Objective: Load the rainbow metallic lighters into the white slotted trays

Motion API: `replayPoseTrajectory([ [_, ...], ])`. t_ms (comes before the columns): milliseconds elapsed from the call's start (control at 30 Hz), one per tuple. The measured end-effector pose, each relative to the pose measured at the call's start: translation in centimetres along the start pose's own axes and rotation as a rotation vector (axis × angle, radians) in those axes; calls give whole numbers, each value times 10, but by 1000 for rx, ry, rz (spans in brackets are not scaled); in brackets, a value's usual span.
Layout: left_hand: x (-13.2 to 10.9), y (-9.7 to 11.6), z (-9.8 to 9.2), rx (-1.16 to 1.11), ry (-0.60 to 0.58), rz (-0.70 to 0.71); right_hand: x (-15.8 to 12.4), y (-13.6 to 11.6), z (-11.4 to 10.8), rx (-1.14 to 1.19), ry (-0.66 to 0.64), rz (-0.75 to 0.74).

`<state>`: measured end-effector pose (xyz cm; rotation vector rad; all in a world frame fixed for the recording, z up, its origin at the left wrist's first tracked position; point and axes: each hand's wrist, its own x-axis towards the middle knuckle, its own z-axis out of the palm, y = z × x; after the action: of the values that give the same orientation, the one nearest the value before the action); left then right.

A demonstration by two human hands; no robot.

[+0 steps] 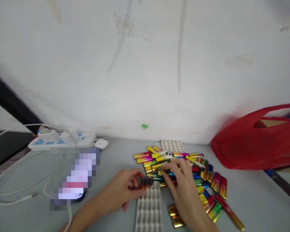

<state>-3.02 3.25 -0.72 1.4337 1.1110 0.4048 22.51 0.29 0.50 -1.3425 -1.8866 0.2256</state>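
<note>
My left hand (125, 187) rests on the grey table beside the far end of a white slotted tray (149, 209), fingers curled against the tray's edge. Three lighters (147, 180) stand upright in the tray's far row, black tops up. My right hand (183, 183) reaches over a heap of shiny multicoloured lighters (207, 183), its fingertips pinched on one lighter (163, 169) at the heap's near-left side. A second white slotted tray (172, 145) lies behind the heap against the wall.
A red plastic bag (256, 145) sits at the right against the wall. A white power strip (62, 139) with plugs and white cables (12, 190) lies at the left, with a small white device (101, 143) beside it. A blurred patch covers something left of my left hand.
</note>
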Motion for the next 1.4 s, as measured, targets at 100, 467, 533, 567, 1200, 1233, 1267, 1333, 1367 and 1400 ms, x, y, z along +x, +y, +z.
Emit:
replayPoseTrajectory([
  [100,-3,6,-1,10,-7,-29,0,-8,-4,160,47,161],
  [467,-6,8,-1,22,-7,-41,8,-19,-2,1242,75,872],
  [533,-5,8,0,29,-9,-42,10,-22,-4,1357,69,923],
  [567,-5,7,0,26,-10,-40,11,-23,-5,1400,54,937],
  [1200,-6,11,-2,40,-15,-50,5,-35,-5,1437,-304,886],
  [1233,-6,11,-1,39,-16,-47,4,-35,-4,1437,-314,898],
  [1267,-5,10,-1,38,-13,-44,4,-35,-3,1446,-334,922],
  [1333,-5,9,-1,31,-12,-35,4,-32,-2,1496,-390,980],
  [1367,-5,9,-1,27,-11,-33,3,-31,-1,1532,-418,1002],
  [1400,-4,9,-1,23,-12,-31,3,-30,0,1569,-444,1013],
])
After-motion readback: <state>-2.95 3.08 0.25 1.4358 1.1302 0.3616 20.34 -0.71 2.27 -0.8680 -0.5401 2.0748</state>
